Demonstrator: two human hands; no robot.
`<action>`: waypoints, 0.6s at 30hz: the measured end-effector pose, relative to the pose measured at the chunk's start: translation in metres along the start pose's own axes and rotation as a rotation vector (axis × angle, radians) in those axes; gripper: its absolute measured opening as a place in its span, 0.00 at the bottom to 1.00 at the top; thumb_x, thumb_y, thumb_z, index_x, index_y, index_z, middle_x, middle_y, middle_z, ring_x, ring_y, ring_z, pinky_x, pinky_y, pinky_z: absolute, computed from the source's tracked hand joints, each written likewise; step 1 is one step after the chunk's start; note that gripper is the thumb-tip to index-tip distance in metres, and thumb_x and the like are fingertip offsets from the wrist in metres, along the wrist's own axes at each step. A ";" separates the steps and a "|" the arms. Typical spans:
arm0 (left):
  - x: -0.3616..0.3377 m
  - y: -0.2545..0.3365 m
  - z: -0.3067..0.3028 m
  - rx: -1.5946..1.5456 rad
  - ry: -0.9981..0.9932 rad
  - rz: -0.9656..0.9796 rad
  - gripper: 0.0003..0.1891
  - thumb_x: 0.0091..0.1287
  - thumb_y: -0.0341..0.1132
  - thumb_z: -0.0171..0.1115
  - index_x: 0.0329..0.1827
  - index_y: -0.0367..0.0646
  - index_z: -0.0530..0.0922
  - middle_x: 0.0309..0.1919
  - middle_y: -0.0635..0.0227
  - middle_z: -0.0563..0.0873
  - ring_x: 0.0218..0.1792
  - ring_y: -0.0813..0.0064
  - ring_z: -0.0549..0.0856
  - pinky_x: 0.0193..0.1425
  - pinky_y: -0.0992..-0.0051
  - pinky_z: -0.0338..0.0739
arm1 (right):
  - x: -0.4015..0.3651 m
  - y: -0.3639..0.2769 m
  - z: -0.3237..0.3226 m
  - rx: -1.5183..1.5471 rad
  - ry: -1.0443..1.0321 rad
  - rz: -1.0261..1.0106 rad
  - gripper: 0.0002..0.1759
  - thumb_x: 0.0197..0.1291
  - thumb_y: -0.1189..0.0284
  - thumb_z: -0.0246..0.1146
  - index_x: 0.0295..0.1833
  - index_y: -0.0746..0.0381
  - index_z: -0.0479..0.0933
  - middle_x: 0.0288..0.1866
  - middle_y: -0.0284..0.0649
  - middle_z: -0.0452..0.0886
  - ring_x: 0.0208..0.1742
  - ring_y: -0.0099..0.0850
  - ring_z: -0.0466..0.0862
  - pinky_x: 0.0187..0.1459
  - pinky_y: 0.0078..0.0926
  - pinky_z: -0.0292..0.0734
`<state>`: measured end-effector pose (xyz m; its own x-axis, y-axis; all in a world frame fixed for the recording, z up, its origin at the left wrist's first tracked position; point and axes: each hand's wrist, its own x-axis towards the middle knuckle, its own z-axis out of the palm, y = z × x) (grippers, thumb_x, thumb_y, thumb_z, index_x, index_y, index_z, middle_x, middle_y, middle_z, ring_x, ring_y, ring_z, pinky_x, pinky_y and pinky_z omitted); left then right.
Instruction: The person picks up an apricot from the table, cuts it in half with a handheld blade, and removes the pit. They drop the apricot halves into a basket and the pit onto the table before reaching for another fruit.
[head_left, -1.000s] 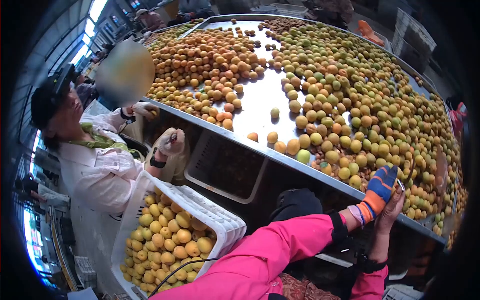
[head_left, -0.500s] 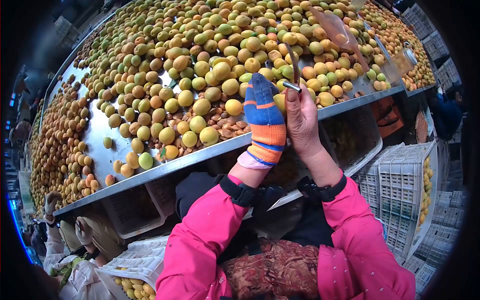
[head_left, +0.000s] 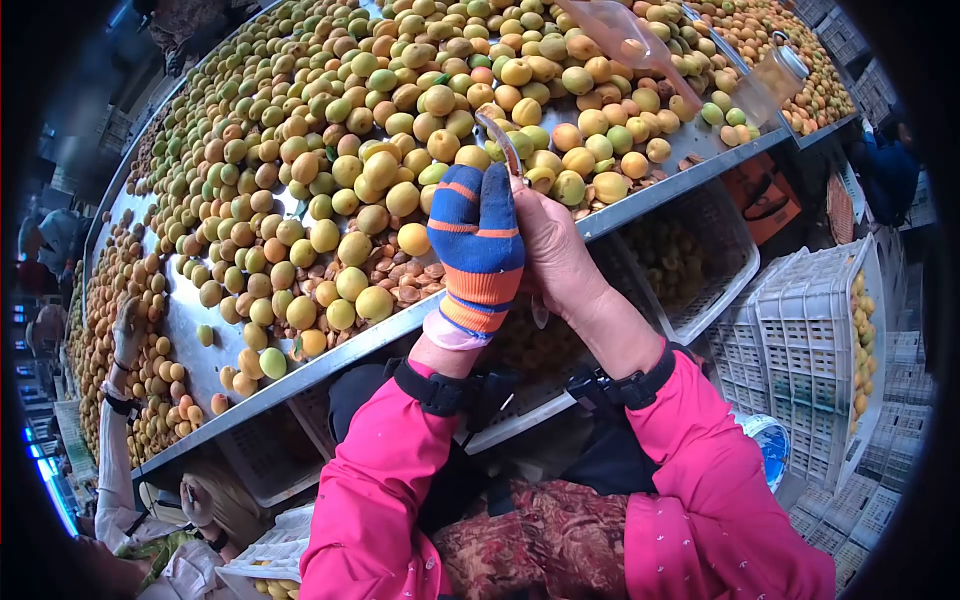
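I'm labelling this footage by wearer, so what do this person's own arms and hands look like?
The left hand wears a knitted glove, blue with orange bands, with a pale pink edge below its cuff. The right hand is ungloved. Both sleeves are bright pink, with a black strap at each wrist.

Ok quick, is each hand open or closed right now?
Left hand: gloved, fingers pointing up; can't tell whether it's holding anything.
Right hand: bare, closed on the knife.
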<state>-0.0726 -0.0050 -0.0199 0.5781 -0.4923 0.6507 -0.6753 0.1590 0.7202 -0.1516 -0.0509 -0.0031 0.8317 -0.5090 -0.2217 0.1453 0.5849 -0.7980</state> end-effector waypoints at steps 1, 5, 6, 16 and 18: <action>0.001 0.006 0.001 -0.231 0.076 -0.191 0.07 0.69 0.31 0.51 0.34 0.38 0.73 0.26 0.73 0.74 0.31 0.85 0.70 0.34 0.81 0.68 | 0.001 -0.002 0.001 -0.160 0.039 -0.095 0.30 0.61 0.46 0.54 0.43 0.67 0.71 0.31 0.31 0.76 0.33 0.17 0.75 0.35 0.18 0.73; -0.004 -0.004 0.001 -0.063 0.134 -0.255 0.07 0.63 0.32 0.54 0.35 0.36 0.71 0.26 0.64 0.75 0.30 0.68 0.74 0.34 0.71 0.68 | 0.009 0.013 -0.009 -0.704 0.190 -0.447 0.31 0.58 0.44 0.56 0.39 0.67 0.68 0.29 0.43 0.77 0.32 0.30 0.79 0.34 0.29 0.74; -0.005 -0.006 -0.001 0.244 0.068 -0.120 0.08 0.59 0.30 0.57 0.36 0.34 0.72 0.27 0.59 0.74 0.31 0.59 0.75 0.34 0.66 0.68 | 0.005 0.011 -0.005 -0.895 0.261 -0.552 0.31 0.58 0.44 0.56 0.37 0.66 0.67 0.29 0.47 0.77 0.32 0.35 0.80 0.34 0.31 0.73; -0.005 0.010 0.000 -0.427 0.131 -0.362 0.07 0.69 0.32 0.53 0.38 0.37 0.75 0.31 0.73 0.78 0.33 0.84 0.73 0.37 0.80 0.69 | 0.007 0.018 -0.001 -0.243 0.132 -0.241 0.23 0.64 0.52 0.53 0.37 0.64 0.70 0.28 0.30 0.75 0.31 0.15 0.71 0.34 0.18 0.71; -0.003 0.007 0.001 -0.342 0.079 -0.283 0.07 0.69 0.32 0.52 0.36 0.36 0.75 0.30 0.73 0.77 0.31 0.84 0.73 0.35 0.81 0.69 | 0.007 0.013 0.002 -0.181 0.141 -0.214 0.22 0.64 0.52 0.53 0.37 0.62 0.71 0.26 0.29 0.74 0.27 0.16 0.71 0.28 0.16 0.69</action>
<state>-0.0794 -0.0029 -0.0175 0.7607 -0.4922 0.4232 -0.3028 0.3076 0.9021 -0.1429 -0.0457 -0.0145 0.7080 -0.6986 -0.1038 0.2005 0.3397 -0.9189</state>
